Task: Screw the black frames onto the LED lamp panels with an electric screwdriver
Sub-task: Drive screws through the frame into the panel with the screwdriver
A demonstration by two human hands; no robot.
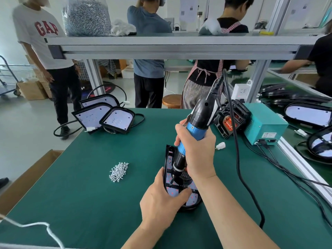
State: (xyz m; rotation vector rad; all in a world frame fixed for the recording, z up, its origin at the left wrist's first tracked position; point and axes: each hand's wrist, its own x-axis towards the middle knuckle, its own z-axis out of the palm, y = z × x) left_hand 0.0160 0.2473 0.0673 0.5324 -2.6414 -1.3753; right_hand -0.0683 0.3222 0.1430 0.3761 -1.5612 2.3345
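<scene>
green-matted bench, little heap of screws mid-left, three framed lamp panels piled at the far edge, teal power box off right

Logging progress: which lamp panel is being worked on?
The lamp panel the left hand grips, under the electric screwdriver; the three stacked panels beyond lie untouched.

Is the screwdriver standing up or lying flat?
Standing up, leaning a little. The right hand grips the screwdriver, its tip pointing down onto the lamp panel the left hand holds.
</scene>
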